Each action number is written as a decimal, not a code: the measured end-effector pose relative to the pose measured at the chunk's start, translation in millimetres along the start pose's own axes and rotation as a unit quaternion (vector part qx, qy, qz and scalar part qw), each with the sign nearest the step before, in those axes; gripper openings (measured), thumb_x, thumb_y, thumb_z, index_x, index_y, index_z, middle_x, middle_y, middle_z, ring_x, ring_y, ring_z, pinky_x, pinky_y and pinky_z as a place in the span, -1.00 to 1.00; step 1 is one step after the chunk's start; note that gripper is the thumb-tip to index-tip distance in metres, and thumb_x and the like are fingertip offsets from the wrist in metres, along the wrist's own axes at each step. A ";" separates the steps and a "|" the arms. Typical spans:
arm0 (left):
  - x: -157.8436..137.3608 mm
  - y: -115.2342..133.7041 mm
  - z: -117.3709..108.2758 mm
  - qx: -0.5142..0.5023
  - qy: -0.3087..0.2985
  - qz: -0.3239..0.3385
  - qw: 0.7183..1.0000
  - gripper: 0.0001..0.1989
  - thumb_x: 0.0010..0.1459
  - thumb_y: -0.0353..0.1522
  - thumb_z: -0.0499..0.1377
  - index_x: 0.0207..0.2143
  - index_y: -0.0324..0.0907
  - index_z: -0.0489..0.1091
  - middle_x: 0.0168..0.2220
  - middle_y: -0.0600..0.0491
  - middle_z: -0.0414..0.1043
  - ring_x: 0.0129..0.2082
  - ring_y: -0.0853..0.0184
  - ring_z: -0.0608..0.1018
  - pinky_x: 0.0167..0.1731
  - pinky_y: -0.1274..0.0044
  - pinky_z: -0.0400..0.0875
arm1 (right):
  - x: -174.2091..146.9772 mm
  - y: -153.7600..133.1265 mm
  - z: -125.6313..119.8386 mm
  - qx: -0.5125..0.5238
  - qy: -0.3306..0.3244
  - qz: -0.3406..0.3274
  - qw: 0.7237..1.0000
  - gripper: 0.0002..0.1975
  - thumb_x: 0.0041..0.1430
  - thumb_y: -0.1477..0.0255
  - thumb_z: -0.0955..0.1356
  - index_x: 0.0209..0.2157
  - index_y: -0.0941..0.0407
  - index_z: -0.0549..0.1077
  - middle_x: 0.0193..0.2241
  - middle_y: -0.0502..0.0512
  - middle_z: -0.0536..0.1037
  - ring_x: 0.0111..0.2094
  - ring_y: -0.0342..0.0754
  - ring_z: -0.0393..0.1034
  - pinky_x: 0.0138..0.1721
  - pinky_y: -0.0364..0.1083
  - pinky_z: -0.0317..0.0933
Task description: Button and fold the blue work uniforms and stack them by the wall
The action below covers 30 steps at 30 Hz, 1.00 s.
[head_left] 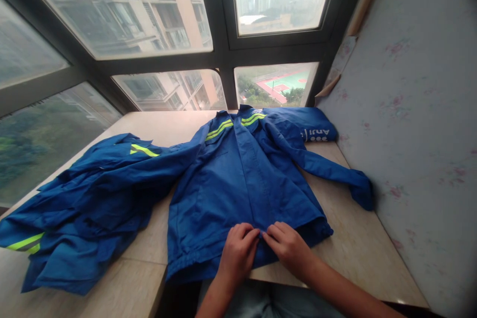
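Note:
A blue work jacket [231,184] with yellow-green reflective strips at the chest lies front up on the sill, collar toward the window and sleeves spread. My left hand [240,248] pinches its bottom hem just left of the front placket. Close beside it, my right hand [286,246] pinches the hem on the other side of the placket. Both sets of fingertips nearly meet at the front edge; whatever small fastening lies between them is hidden. The jacket's left-lying sleeve overlaps a second blue garment [108,203], which is crumpled and has similar strips.
A folded blue garment [320,121] with white lettering lies at the back right against the flowered wall [413,139]. The pale stone sill [354,228] ends at a front edge by my legs. Dark-framed windows [223,54] close off the back and left.

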<state>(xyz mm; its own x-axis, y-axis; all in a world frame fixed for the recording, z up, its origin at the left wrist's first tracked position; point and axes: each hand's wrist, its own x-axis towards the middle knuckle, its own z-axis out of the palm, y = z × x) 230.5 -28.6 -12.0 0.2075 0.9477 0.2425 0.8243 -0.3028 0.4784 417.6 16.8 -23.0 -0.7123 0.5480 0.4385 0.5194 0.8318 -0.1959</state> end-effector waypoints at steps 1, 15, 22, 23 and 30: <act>0.2 0.0 0.1 -0.001 0.004 0.001 1.000 -0.78 0.26 -0.42 0.06 -0.12 -0.13 0.46 -0.23 -0.04 0.44 -0.23 0.28 0.48 -0.21 0.41 0.42 | 0.2 0.0 -0.5 -0.004 0.002 -0.006 1.000 -0.76 0.33 0.58 0.21 -0.24 0.18 0.51 -0.43 0.11 0.41 -0.38 -0.04 0.25 -0.32 -0.05 0.15; -0.4 1.4 1.6 -0.006 -0.001 -0.002 1.000 -0.74 0.29 -0.42 0.03 -0.09 -0.10 0.48 -0.23 -0.04 0.43 -0.25 0.28 0.45 -0.24 0.42 0.38 | -0.2 -8.2 -3.0 -0.036 0.016 -0.026 0.999 -0.75 0.30 0.64 0.21 -0.23 0.23 0.52 -0.45 0.13 0.40 -0.39 -0.02 0.23 -0.33 -0.02 0.15; 0.6 0.2 -0.1 -0.017 -0.010 0.003 1.000 -0.74 0.29 -0.43 0.04 -0.10 -0.11 0.49 -0.24 -0.04 0.43 -0.24 0.29 0.45 -0.22 0.42 0.39 | -0.6 -12.9 -1.6 -0.050 -0.010 -0.047 0.998 -0.69 0.29 0.66 0.16 -0.28 0.22 0.51 -0.45 0.16 0.40 -0.41 -0.01 0.21 -0.35 0.00 0.15; 0.5 -0.2 0.0 -0.017 -0.010 0.004 1.000 -0.74 0.29 -0.43 0.04 -0.10 -0.11 0.49 -0.24 -0.04 0.43 -0.24 0.29 0.45 -0.22 0.42 0.39 | -0.8 -13.0 -1.0 -0.052 -0.013 -0.047 0.997 -0.69 0.29 0.66 0.16 -0.28 0.22 0.51 -0.45 0.15 0.40 -0.41 -0.02 0.21 -0.35 -0.01 0.15; -1.8 -0.5 5.7 0.012 0.021 0.020 1.000 -0.76 0.28 -0.45 0.04 -0.13 -0.13 0.47 -0.27 -0.02 0.44 -0.29 0.29 0.45 -0.27 0.43 0.39 | -2.6 -6.6 6.3 -0.017 0.007 -0.003 1.000 -0.74 0.31 0.62 0.18 -0.25 0.21 0.49 -0.45 0.11 0.39 -0.39 -0.03 0.23 -0.34 -0.05 0.15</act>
<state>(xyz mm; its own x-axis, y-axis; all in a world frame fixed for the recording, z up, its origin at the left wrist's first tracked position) 232.7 -29.5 -17.6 0.2189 0.9299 0.2956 0.8286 -0.3372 0.4470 413.1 10.5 -28.4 -0.7096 0.5412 0.4512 0.5306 0.8318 -0.1632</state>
